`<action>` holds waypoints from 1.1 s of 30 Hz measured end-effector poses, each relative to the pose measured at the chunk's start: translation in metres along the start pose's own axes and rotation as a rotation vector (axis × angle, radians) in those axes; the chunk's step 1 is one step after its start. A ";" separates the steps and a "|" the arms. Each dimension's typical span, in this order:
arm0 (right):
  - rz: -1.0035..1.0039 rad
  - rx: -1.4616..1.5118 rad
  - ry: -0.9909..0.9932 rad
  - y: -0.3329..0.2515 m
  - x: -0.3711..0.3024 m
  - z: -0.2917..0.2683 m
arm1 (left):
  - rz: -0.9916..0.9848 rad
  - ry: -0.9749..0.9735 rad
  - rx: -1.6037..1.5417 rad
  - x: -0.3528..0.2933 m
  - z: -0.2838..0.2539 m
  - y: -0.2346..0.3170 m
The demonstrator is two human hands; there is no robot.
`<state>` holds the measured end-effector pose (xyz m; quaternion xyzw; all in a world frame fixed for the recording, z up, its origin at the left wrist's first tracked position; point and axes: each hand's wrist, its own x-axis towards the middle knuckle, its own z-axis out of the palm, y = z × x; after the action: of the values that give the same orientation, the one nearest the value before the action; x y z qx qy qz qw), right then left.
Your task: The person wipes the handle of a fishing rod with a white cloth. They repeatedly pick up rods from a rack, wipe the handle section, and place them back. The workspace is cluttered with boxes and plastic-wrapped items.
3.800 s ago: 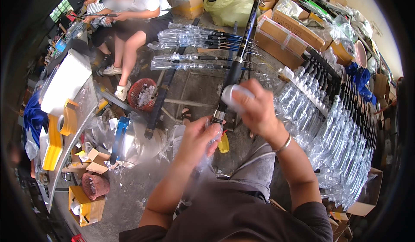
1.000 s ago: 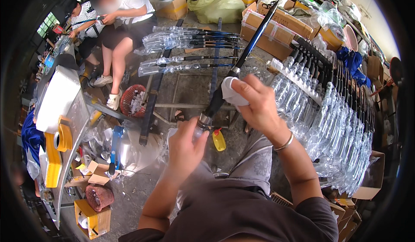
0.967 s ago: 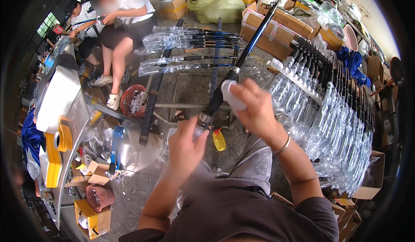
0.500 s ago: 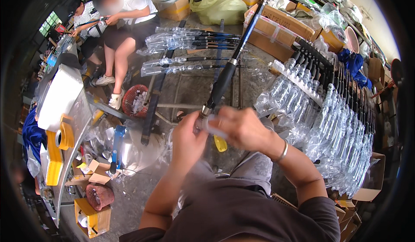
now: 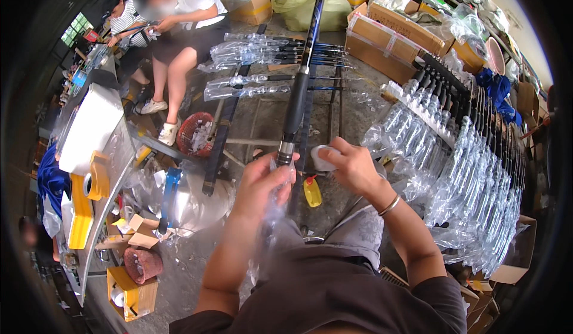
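My left hand (image 5: 262, 185) is closed round a fishing rod (image 5: 295, 107) at the silver fitting below its black foam grip. The rod stands nearly upright in view, its dark blank running to the top edge. Clear plastic film (image 5: 271, 232) hangs from the rod's lower end, below and along my left hand; that end is hidden. To the right, apart from the rod, my right hand (image 5: 357, 170) grips a small white rounded pad (image 5: 324, 158), whose exact kind I cannot make out. Beneath and between the hands is a yellow bottle (image 5: 312, 192) with a red top.
Several rods with plastic-wrapped handles (image 5: 256, 53) lie across a metal stand (image 5: 224, 131) ahead. A dense rack of wrapped rods (image 5: 459, 167) fills the right. Two people sit at far left near a red basket (image 5: 196, 132). Cardboard boxes (image 5: 382, 44) stand behind; tape rolls (image 5: 95, 182) lie left.
My right hand has drawn away from the rod to the right with the white pad. The rod has swung more upright, and the hanging film now shows below my left hand.
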<state>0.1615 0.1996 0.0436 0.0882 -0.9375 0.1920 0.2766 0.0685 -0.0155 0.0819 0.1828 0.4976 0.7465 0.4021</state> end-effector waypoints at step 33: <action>0.680 1.332 0.143 -0.003 -0.162 -0.031 | -0.150 -0.285 0.262 0.164 0.131 -0.121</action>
<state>0.3124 0.2190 -0.0209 -0.0703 -0.5782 0.7988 0.1505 0.1069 0.2128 0.0110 0.2997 0.5408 0.6098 0.4959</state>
